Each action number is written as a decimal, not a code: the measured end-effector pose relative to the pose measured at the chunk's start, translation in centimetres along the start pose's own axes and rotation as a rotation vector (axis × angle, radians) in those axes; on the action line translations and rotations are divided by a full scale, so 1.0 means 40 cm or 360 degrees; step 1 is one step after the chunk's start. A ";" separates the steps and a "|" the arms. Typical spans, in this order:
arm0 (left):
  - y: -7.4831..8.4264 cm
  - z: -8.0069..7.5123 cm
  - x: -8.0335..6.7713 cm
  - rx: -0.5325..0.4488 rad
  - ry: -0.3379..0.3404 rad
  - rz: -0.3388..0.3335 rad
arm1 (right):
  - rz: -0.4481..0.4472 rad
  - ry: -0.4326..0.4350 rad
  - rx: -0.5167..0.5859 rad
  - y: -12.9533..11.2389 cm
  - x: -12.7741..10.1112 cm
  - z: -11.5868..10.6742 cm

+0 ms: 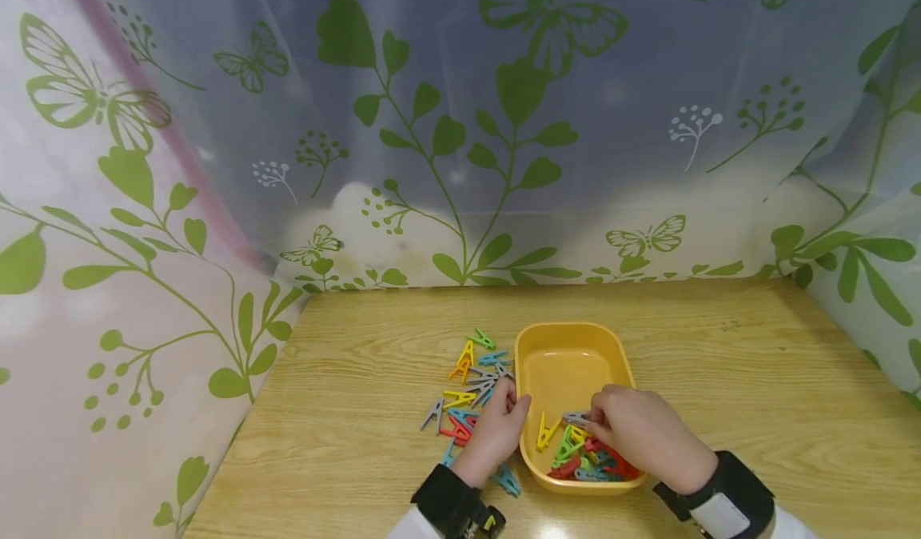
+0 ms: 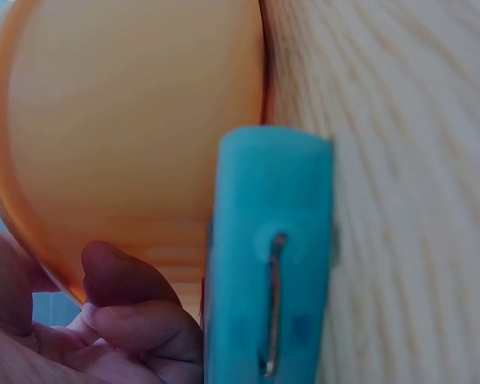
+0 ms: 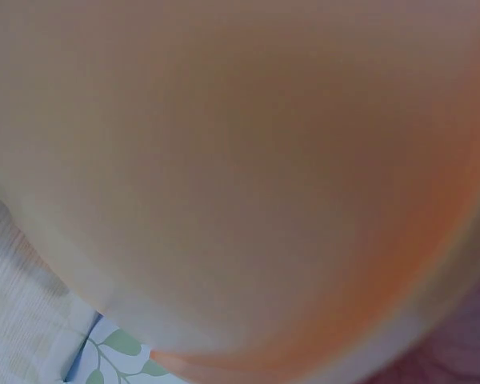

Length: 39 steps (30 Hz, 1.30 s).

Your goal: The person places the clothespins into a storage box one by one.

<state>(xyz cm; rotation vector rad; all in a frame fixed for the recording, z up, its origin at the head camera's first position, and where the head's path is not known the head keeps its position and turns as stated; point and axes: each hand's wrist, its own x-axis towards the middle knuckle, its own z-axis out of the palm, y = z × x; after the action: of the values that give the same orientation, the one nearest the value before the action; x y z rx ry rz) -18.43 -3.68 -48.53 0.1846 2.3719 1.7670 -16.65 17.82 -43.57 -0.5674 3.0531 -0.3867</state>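
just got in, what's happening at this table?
A person works with small coloured clothespins at a wooden table. Their right hand is inside the yellow tub, pinching a grey clothespin above the pins already piled at its near end. Their left hand rests on the loose pile of clothespins just left of the tub; whether it grips one is unclear.

Wooden table [image 1: 719, 379], sheer curtains [image 1: 216, 123] printed with green leaves, butterflies
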 end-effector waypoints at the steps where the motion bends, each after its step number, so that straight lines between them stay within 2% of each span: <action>1: -0.001 -0.001 0.000 -0.0006 -0.0006 0.0001 | 0.0001 -0.0005 0.0000 0.000 0.000 0.000; 9: -0.001 -0.003 0.000 -0.0028 -0.0035 -0.0015 | -0.0005 -0.0013 0.0001 0.004 -0.002 0.004; 22: -0.004 -0.003 0.003 -0.0082 -0.0017 -0.0023 | -0.0017 -0.0017 -0.0010 0.005 -0.004 0.005; 34: -0.003 -0.005 0.005 -0.0139 -0.0032 -0.0100 | 0.0011 -0.0050 0.0028 0.004 -0.005 -0.009; 37: 0.000 -0.006 0.007 -0.0145 -0.0046 -0.0123 | 0.0009 -0.0008 0.0051 0.010 -0.004 -0.021; 39: 0.002 -0.007 0.008 -0.0156 -0.0058 -0.0139 | 0.0006 0.0079 0.0076 0.019 -0.001 -0.030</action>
<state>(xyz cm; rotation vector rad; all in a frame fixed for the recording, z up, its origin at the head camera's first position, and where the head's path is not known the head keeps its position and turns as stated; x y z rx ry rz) -18.79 -3.86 -48.40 0.0970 2.2266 1.8183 -16.97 18.81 -42.61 -0.5585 3.0817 -0.4798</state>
